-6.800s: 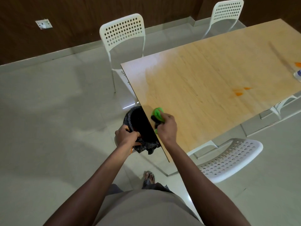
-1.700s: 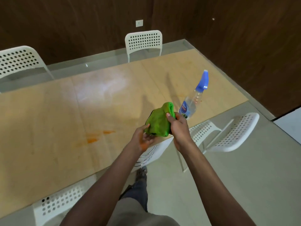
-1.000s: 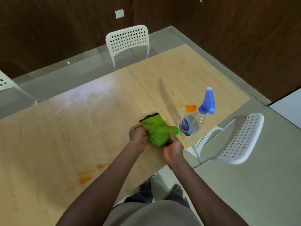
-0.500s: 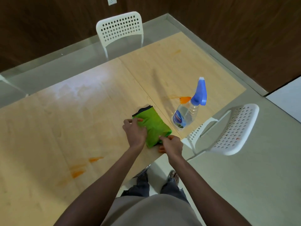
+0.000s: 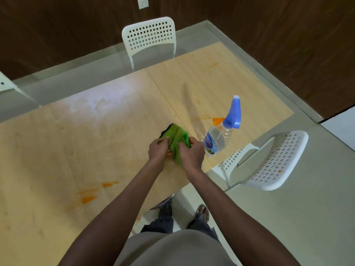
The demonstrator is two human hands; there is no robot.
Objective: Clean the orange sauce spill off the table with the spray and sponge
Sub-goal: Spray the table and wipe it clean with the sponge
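Sponge (image 5: 177, 140), green w/ a dark edge at its far end, sits bunched between both hands over the near edge of the table (image 5: 107, 131). Half a sec ago it lay flatter on the wood w/ my left palm pressing on it; now it's scrunched up and gathered, so I read this as folding it to a clean face before the next wipe. Left hand (image 5: 159, 150): fingers curled in on the sponge's left side, gripping it. Right hand (image 5: 191, 154): fingers curled over the right side and lower tail of the cloth-like body, also gripping. Can't tell whether the sponge's underside touches the tabletop.

Spray bottle (image 5: 221, 135), clear w/ blue trigger head, stands tilted-looking (wide lens) just beside my right hand, not held. Behind it, touching its neck in view, an orange sauce smear (image 5: 216, 120). A second spill patch (image 5: 92, 194) lies well apart to my left, near the front edge; a faint orange streak (image 5: 212, 65) shows far up the table. So the job is partly done at best, approx. three marks left.

My guess for next: free one hand for the bottle, hit the closest smear.

Around: white perforated chair (image 5: 272, 162) at right, another chair (image 5: 150, 37) at the far side, wall socket (image 5: 143, 3), dark wood wall.
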